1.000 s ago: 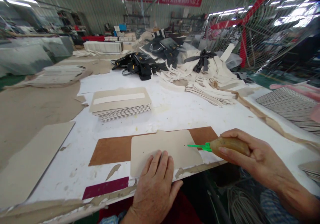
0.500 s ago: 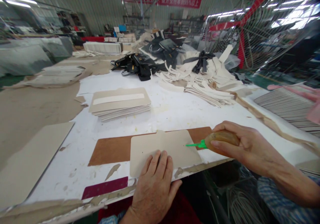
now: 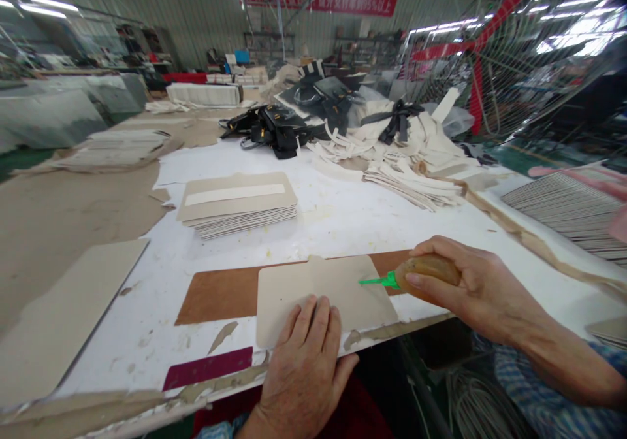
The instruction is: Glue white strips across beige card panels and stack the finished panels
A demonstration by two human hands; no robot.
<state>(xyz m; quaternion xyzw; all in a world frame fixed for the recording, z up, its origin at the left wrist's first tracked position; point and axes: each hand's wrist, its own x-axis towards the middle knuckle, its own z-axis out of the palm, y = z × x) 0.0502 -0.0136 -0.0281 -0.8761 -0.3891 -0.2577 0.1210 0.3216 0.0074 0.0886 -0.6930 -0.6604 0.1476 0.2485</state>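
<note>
My left hand [image 3: 306, 364] lies flat on a beige panel [image 3: 337, 279] with rounded corners, near the table's front edge. The fingers are stretched out and press on its lower part. A small dark dot shows on the panel left of the fingers. In my right hand [image 3: 473, 289] is an amber squeeze bottle [image 3: 426, 274] with a thin green nozzle, held on its side. The nozzle points left, its tip at the panel's right part. Whether the tip touches the surface I cannot tell. Under the panel lies a brown strip [image 3: 218, 296], showing on both sides.
A purple strip [image 3: 208, 368] lies at the front edge. Behind the panel stands a stack of beige pieces [image 3: 240, 197]. A large beige sheet [image 3: 83, 308] is on the left. Farther back are black straps [image 3: 277, 129] and pale offcuts [image 3: 416, 181]. A wire cage [image 3: 524, 66] stands at right.
My right hand and the bottle have moved slightly left, the nozzle tip reaching a little farther over the panel. My left hand stays in place on the panel.
</note>
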